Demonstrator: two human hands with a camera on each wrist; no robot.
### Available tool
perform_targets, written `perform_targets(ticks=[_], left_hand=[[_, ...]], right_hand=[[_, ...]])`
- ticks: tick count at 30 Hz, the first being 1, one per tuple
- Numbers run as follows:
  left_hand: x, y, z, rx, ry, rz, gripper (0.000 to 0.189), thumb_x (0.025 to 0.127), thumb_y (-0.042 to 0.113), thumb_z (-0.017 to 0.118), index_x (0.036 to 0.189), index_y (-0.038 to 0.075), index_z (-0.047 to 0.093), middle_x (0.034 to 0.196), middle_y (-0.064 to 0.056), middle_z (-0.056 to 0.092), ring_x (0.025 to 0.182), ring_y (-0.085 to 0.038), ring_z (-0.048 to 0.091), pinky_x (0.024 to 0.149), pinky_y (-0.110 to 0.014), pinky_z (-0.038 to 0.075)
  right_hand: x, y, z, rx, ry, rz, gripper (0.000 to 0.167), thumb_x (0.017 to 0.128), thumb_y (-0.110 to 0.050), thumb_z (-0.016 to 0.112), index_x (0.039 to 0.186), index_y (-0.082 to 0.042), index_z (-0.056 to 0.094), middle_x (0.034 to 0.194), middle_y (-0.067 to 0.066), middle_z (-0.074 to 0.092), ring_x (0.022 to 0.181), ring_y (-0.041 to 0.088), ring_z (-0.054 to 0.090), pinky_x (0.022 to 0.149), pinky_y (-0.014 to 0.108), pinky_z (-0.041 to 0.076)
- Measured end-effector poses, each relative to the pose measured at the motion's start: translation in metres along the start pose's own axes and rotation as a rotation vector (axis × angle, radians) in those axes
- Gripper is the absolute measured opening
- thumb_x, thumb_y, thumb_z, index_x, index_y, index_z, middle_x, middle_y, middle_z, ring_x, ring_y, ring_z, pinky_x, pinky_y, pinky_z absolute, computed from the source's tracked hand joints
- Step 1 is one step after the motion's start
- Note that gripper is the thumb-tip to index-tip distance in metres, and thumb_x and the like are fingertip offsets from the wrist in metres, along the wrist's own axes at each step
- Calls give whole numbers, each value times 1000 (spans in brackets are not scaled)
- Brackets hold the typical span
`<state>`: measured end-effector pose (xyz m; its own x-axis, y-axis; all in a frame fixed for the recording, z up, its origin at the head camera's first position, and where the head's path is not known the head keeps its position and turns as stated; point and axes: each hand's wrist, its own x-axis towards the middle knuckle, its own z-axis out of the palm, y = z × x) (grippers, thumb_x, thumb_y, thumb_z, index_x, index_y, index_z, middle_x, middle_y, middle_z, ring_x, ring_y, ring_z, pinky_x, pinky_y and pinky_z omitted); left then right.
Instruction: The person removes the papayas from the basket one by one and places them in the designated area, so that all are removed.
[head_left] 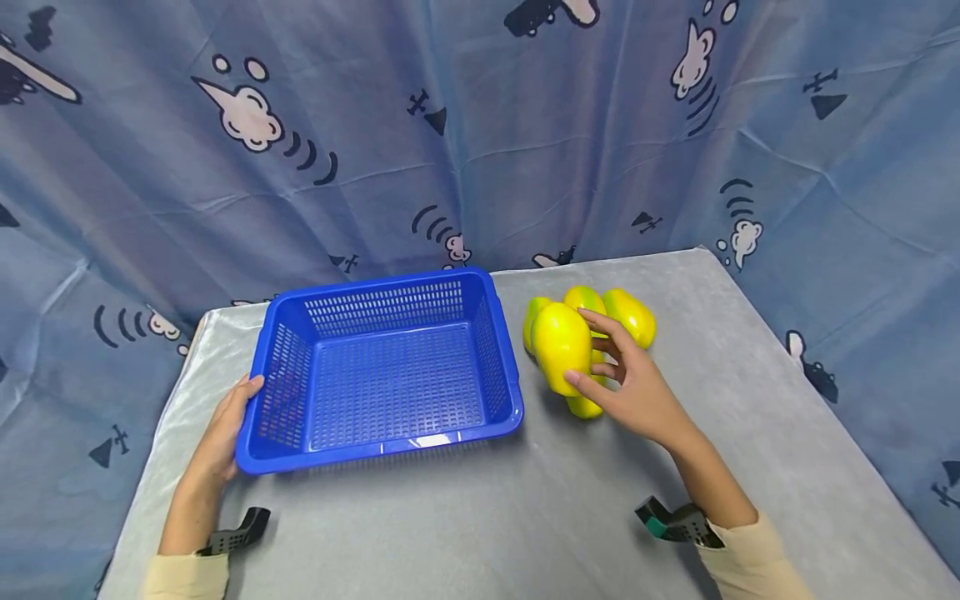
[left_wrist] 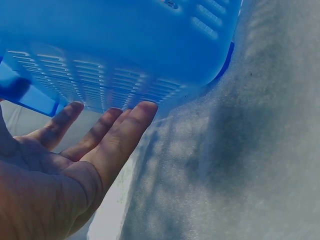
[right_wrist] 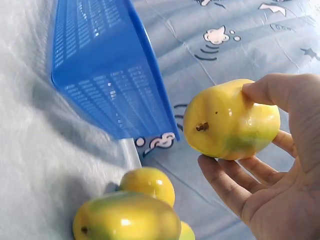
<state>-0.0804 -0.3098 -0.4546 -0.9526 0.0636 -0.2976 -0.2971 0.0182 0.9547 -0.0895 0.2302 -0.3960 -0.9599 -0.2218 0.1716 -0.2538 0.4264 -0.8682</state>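
Observation:
A blue plastic basket (head_left: 397, 387) with slotted walls stands at centre-left in the head view, nothing inside it. My left hand (head_left: 225, 429) is at its left side, fingers (left_wrist: 125, 137) extended against the slotted outer wall in the left wrist view. My right hand (head_left: 630, 379) holds a yellow mango (head_left: 561, 346) between thumb and fingers, to the right of the basket. Green tinges the underside of this mango (right_wrist: 230, 120) in the right wrist view. Behind and below it lie several more mangoes (head_left: 630, 317), partly hidden by the held one and the hand.
A grey-white cloth covers the table (head_left: 750, 400). Blue patterned curtain (head_left: 525, 133) hangs behind it and along both sides. The basket's right wall is close to the mango group. Each wrist wears a dark strap.

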Motion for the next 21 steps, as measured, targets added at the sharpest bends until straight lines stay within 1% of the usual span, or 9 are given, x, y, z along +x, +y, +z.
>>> perform_targets(ticks=[6,9,10,12,14,17,18,19,21], left_hand=[[1,1,0,7,-9,0,74,115,45,30,168,1,4,108,21,68,100,-4,71,82,-32,64],[0,0,-3,2,-9,7,73,115,44,30,168,1,4,108,21,69,100,-4,71,82,-32,64],[-1,0,-3,0,-9,11,72,115,44,30,168,1,5,108,21,69,100,-4,71,82,-32,64],[0,0,-4,-8,-9,20,66,115,43,31,167,6,13,108,20,70,99,-5,72,81,-32,64],[1,1,-4,-5,-12,24,67,115,43,31,168,7,13,109,20,69,100,-5,72,82,-32,64],[4,1,-2,3,-13,20,68,115,44,31,169,7,12,113,17,67,101,-5,72,83,-32,64],[4,1,-1,12,-14,16,72,115,44,31,169,5,7,115,16,65,102,-5,71,84,-32,64],[4,1,-1,15,-11,12,73,115,44,31,169,3,4,116,15,64,103,-4,71,85,-32,64],[4,0,-1,17,-4,7,73,115,44,31,170,4,4,118,13,63,103,-4,71,85,-32,64]], right_hand=[[-7,13,-12,-51,51,2,77,97,-12,78,162,-23,39,163,12,44,130,1,52,93,6,52],[-9,18,-16,-52,64,-5,77,97,-10,77,163,-25,39,163,11,43,127,-7,51,93,6,52],[-10,20,-18,-52,69,-6,78,96,-9,77,163,-24,39,163,12,44,126,-8,51,93,6,52],[-13,23,-21,-64,80,-6,78,96,-8,77,163,-24,39,162,13,45,124,-10,51,92,5,51],[-17,27,-24,-89,96,1,79,96,-9,78,163,-24,39,162,14,45,123,-12,51,92,3,50],[-23,33,-28,-122,118,2,80,95,-8,78,164,-25,39,162,15,45,124,-14,49,91,1,49],[-25,36,-29,-127,124,3,81,95,-7,78,164,-25,39,162,16,44,124,-15,49,91,1,49],[-26,38,-30,-131,130,1,81,95,-7,78,164,-25,39,161,17,45,124,-14,49,91,1,49],[-28,42,-31,-132,138,-9,81,95,-4,77,164,-24,39,160,18,45,125,-14,49,90,1,49]])
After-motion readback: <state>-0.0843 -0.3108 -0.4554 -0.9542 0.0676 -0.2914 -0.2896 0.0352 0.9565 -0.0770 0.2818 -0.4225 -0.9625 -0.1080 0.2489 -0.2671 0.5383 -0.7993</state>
